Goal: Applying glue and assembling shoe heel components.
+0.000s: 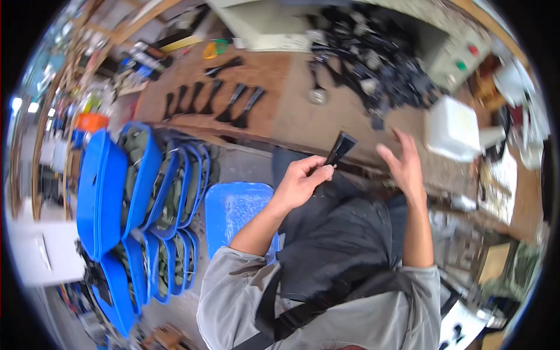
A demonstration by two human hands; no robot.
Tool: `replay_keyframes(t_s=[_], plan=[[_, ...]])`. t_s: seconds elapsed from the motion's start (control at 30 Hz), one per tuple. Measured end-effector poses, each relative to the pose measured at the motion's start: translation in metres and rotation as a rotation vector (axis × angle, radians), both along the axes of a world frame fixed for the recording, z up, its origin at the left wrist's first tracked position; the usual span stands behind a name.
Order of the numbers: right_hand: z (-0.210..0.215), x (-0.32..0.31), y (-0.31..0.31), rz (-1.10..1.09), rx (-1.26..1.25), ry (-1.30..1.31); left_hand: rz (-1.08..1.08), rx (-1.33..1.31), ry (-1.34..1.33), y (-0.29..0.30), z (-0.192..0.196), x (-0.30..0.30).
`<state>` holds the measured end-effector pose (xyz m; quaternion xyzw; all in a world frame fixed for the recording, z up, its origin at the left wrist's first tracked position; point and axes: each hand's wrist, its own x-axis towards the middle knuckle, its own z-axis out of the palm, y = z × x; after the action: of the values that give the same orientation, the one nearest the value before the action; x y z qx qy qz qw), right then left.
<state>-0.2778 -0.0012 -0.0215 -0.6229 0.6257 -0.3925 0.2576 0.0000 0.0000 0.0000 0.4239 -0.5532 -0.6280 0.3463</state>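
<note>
One flat black wedge-shaped plastic piece point(340, 148) was pinched in left hand point(300, 182), frame centre; right hand point(402, 164) spread, empty; firmer pinch advisable.

Single head-worn fisheye view, looking steeply down over the person's chest and forearms; hands close below, brown surface point(291, 111) ahead, edges bending toward the rim.

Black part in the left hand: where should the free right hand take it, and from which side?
Probably the wide flared end of the black part, from the right. The left hand pinches its narrow lower end, so only the upper end stands bare, tilted up toward the bench. The right hand is open and empty just right of it, apart from the part.
</note>
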Motion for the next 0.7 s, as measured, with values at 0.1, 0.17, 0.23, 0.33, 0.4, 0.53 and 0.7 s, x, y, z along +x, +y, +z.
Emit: replay_keyframes(t_s=[0.1,0.17,0.23,0.33,0.4,0.53,0.7], plan=[[-0.026,-0.003,-0.009,-0.17,-0.037,0.591,0.202,-0.106,-0.175,-0.05,0.005,0.049],[-0.011,0.006,-0.012,-0.143,-0.023,0.588,0.268,-0.337,-0.291,-0.089,0.009,0.093],[-0.005,0.01,-0.018,-0.153,0.019,0.593,0.316,-0.403,-0.552,-0.143,0.031,0.12],[-0.009,0.012,-0.028,-0.181,0.071,0.53,0.372,-0.555,-0.844,-0.238,0.04,0.125],[-0.007,0.012,-0.035,-0.189,0.076,0.523,0.349,-0.603,-1.003,-0.3,0.023,0.123],[-0.023,0.011,-0.042,-0.194,0.02,0.506,0.213,-0.526,-1.237,-0.364,-0.021,0.14],[-0.017,0.004,-0.048,-0.275,0.0,0.465,0.403,-0.995,-1.432,-0.332,-0.012,0.093]])
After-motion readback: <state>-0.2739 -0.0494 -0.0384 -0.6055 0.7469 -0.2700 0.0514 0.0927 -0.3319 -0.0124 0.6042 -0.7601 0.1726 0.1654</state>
